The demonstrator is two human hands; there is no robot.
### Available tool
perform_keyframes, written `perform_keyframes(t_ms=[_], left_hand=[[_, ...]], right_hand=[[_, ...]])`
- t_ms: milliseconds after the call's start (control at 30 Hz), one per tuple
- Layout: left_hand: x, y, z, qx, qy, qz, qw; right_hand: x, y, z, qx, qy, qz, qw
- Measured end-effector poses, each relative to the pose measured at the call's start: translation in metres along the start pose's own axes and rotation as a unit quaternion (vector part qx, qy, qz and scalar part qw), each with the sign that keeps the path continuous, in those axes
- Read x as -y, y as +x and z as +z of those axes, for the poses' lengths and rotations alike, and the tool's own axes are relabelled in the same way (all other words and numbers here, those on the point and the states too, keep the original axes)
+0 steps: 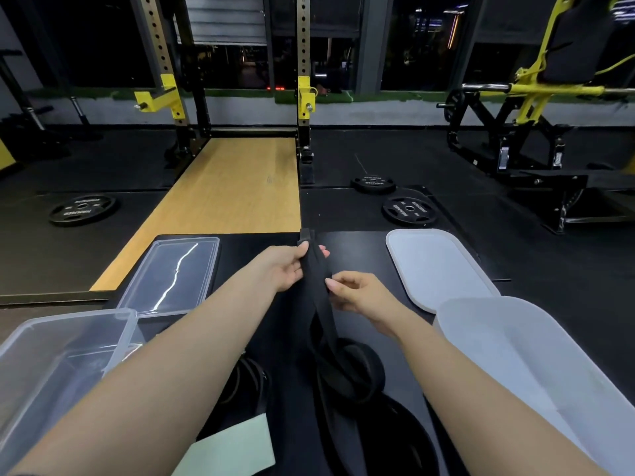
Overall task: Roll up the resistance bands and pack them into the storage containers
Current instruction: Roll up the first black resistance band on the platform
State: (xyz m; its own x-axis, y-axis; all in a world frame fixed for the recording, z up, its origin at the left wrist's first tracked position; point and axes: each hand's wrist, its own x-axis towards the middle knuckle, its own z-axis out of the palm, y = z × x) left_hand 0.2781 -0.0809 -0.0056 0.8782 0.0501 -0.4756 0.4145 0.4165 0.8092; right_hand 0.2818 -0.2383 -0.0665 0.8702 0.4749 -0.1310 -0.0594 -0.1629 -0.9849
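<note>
Dark gym flooring stretches ahead of us, with a wooden platform [237, 187] under a rack [302, 97] and weight plates [409, 209] lying on the rubber. From the head camera we look down at a black mat [360, 255] where we work. Our left hand [283, 267] grips the upper end of a black band [318, 290], fingers curled round it, thumb on top. Our right hand [357, 293] pinches the same band just below, thumb and forefinger closed on its edge. The band hangs down between our forearms to a loose coil [357, 372] on the mat; more dark bands seem to lie under our left arm, though it is too dim to be sure. A clear box [44, 365] stands at our left, its lid [171, 273] flat beyond it. A white box [536, 355] stands at our right, with a white lid [436, 266] beyond it. A pale green sheet [233, 444] lies nearest us.
</note>
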Motion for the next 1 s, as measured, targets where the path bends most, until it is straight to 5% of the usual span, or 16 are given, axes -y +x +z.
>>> perform_keyframes(t_ms=[333,767,1000], left_hand=[[0.029,-0.002,-0.012,-0.01,0.146,-0.01,0.989],[0.029,0.012,-0.013,-0.053,0.12,0.075,0.988],[0.044,0.006,-0.026,-0.037,0.159,0.043,0.986]], right_hand=[[-0.008,0.01,0.018,-0.147,-0.069,-0.012,0.987],[-0.01,0.001,0.013,0.031,0.034,0.074,0.996],[-0.01,0.006,0.02,-0.069,0.002,0.039,0.997]])
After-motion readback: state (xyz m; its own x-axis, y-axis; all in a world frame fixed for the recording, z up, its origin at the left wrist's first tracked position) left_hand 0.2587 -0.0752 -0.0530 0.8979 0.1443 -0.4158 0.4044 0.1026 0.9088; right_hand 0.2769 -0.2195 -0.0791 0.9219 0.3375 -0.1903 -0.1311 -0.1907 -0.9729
